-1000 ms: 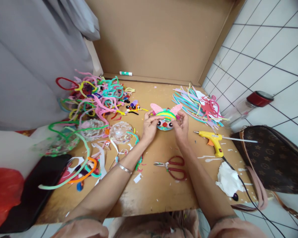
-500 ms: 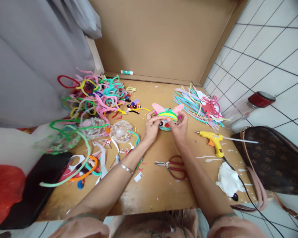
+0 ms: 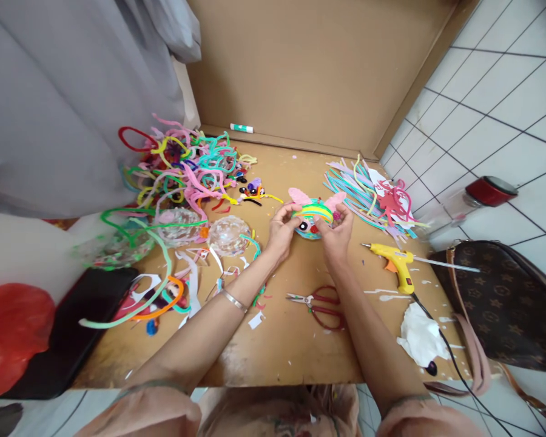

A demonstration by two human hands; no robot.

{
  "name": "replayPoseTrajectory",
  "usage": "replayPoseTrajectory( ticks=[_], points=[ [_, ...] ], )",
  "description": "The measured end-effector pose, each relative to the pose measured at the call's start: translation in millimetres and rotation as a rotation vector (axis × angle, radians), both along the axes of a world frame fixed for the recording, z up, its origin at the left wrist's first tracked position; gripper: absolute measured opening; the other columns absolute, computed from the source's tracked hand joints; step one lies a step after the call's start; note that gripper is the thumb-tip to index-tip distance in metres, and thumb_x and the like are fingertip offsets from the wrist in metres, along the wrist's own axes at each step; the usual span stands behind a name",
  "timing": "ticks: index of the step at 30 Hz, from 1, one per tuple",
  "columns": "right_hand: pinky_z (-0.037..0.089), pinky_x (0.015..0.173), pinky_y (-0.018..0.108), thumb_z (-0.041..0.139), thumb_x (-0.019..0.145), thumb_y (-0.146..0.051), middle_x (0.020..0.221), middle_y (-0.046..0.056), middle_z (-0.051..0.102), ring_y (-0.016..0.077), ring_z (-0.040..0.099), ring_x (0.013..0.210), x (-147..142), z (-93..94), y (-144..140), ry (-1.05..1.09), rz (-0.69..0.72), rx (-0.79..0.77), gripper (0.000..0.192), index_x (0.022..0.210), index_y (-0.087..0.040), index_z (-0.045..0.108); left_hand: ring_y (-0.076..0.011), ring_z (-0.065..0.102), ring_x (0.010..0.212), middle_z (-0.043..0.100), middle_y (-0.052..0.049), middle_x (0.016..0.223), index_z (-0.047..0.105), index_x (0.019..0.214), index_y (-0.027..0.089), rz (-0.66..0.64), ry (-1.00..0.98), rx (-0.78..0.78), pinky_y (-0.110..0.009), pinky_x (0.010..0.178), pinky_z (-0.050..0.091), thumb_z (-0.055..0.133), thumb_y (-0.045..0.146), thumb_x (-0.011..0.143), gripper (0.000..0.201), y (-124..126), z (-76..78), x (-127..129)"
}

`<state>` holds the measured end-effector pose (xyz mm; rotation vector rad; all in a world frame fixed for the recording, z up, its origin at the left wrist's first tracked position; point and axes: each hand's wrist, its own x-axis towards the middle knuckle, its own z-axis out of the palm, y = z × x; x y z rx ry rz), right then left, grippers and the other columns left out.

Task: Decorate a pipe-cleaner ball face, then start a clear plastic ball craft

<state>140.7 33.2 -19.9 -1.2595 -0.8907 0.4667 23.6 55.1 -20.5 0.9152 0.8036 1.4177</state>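
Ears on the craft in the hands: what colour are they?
The ears are pink, shown in the head view, the only one.

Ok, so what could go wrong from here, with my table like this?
Your left hand and right hand grip the pink-eared figure by its sides, so a piece might come loose. The yellow glue gun lies with its nozzle toward your right hand; if hot, which I can't tell, it could burn you. The scissors beside your right forearm might get knocked.
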Motion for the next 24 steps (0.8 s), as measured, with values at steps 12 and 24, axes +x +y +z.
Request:
replayPoseTrajectory(
  ticks=[12,24],
  points=[
    [0.053,0.097,0.040,0.078,0.059,-0.041,0.123,0.008,0.050,0.0216,0.057,0.110,-1,9.9,-7,0.007,0.034,-0.026,0.065,0.112,-0.025,0.044,-0.0110,0.053,0.073,0.055,0.005,0.076,0.056,0.082,0.021,-0.118,-0.166,-0.059,-0.023,0.071,0.044,0.080,0.021,0.051,0.039,4,1.6,-6],
    [0.053,0.085,0.033,0.076,0.061,-0.042,0.116,0.005,0.050,0.0176,0.057,0.099,-3,12.9,-10,-0.019,0.042,-0.010,0.063,0.110,-0.026,0.042,-0.0125,0.053,0.075,0.060,0.004,0.079,0.061,0.082,0.020,-0.140,-0.120,-0.016,-0.023,0.069,0.043,0.069,0.020,0.051,0.033,3,3.9,-9]
  ],
)
